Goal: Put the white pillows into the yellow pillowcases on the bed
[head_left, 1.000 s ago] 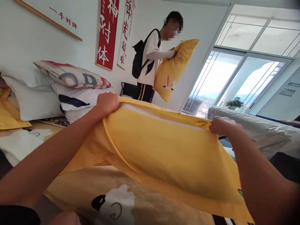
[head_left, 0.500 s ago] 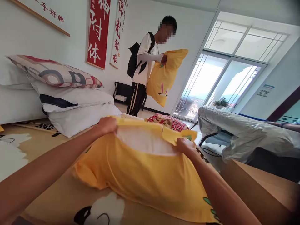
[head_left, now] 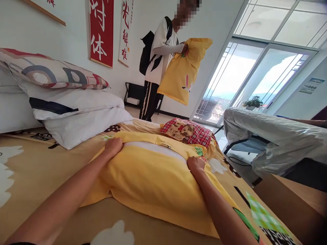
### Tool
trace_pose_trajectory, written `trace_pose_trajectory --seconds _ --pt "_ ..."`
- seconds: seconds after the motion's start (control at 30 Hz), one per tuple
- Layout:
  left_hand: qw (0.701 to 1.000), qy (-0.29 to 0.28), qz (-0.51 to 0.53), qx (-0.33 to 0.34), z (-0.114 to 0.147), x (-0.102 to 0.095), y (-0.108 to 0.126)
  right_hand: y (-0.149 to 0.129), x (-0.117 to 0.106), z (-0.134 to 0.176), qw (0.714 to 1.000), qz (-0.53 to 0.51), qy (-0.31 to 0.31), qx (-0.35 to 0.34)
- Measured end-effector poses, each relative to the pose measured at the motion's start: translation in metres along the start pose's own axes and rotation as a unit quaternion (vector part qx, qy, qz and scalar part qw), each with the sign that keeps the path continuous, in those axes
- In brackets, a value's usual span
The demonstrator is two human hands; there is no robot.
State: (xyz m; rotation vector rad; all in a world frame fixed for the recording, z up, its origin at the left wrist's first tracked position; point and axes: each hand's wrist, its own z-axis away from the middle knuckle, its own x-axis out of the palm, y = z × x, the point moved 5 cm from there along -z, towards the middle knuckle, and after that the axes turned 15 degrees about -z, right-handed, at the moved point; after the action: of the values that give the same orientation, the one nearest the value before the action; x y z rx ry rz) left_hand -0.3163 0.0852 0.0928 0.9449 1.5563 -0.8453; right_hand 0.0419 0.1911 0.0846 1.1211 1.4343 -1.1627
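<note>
A yellow pillowcase (head_left: 150, 180) lies in front of me on the patterned bed sheet (head_left: 63, 163), bulging around a white pillow (head_left: 153, 147). A strip of the white pillow shows at the case's far opening. My left hand (head_left: 113, 147) is closed on the left end of that opening's edge. At the right end, my right hand (head_left: 196, 164) grips the same edge, fingers curled in. Both forearms reach across the case from the near side. The fingertips of both hands are hidden by the cloth and knuckles.
White pillows (head_left: 84, 112) are stacked at left under a patterned pillow (head_left: 56, 73). A red checked pillow (head_left: 184, 131) lies beyond the case. Across the bed a person (head_left: 162, 58) holds another yellow pillowcase (head_left: 182, 75). Plastic-wrapped furniture (head_left: 276, 132) stands at right.
The pillowcase and both hands have come down onto the bed, and the opening has narrowed to a thin strip. My view has tilted downward. The other person still holds a yellow pillowcase.
</note>
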Motion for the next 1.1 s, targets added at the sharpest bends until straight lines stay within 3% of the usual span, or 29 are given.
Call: trace_pose_trajectory --seconds 0.1,0.17,0.23,0.3,0.37,0.47,0.57,0.63,0.73,0.77,0.83,0.9,0.93,1.0,1.07,1.1 --pt "0.999 0.033 0.018 0.009 -0.005 0.007 -0.010 0.022 -0.002 -0.003 1.000 0.003 0.014 -0.010" --pt "0.987 0.104 0.083 0.094 -0.008 -0.004 -0.013 0.033 -0.014 -0.006 0.995 -0.039 0.037 -0.087" --pt "0.956 0.127 0.152 0.216 -0.005 -0.007 -0.006 0.030 -0.017 -0.004 0.967 -0.144 0.041 -0.208" --pt "0.941 0.102 0.175 0.271 -0.002 0.004 0.004 0.018 -0.007 0.003 0.922 -0.250 0.025 -0.293" --pt "0.948 0.111 0.176 0.243 -0.003 0.020 0.010 0.007 0.011 0.007 0.905 -0.313 0.025 -0.289" --pt "0.951 0.138 0.183 0.206 -0.007 0.038 0.012 0.000 0.035 0.011 0.904 -0.357 0.060 -0.226" --pt "0.966 0.041 0.160 0.198 -0.016 0.045 0.010 0.001 0.043 0.019 0.922 -0.324 0.061 -0.201" --pt "0.978 -0.007 0.124 0.165 -0.019 0.034 0.005 0.005 0.035 0.025 0.945 -0.262 0.044 -0.192" --pt "0.987 0.010 0.089 0.137 -0.013 -0.011 0.006 0.009 0.000 0.035 0.973 -0.121 -0.010 -0.197" --pt "0.987 0.037 0.088 0.132 -0.008 -0.033 0.007 0.010 -0.019 0.037 0.976 -0.078 -0.021 -0.200" --pt "0.981 0.136 0.092 0.105 0.004 -0.082 0.008 0.010 -0.062 0.042 0.980 -0.025 0.016 -0.196" --pt "0.954 0.281 0.097 0.048 0.018 -0.123 0.002 0.007 -0.105 0.048 0.974 -0.019 0.140 -0.174" --pt "0.947 0.307 0.095 0.030 0.023 -0.133 0.000 0.002 -0.117 0.053 0.969 -0.020 0.181 -0.169" --pt "0.965 0.245 0.079 0.044 0.025 -0.129 0.000 -0.010 -0.122 0.062 0.969 0.003 0.175 -0.175" --pt "0.987 0.119 0.064 0.087 0.021 -0.107 0.001 -0.019 -0.111 0.067 0.977 0.046 0.094 -0.185" --pt "0.990 0.084 0.066 0.097 0.020 -0.098 0.000 -0.020 -0.108 0.070 0.978 0.063 0.072 -0.186"
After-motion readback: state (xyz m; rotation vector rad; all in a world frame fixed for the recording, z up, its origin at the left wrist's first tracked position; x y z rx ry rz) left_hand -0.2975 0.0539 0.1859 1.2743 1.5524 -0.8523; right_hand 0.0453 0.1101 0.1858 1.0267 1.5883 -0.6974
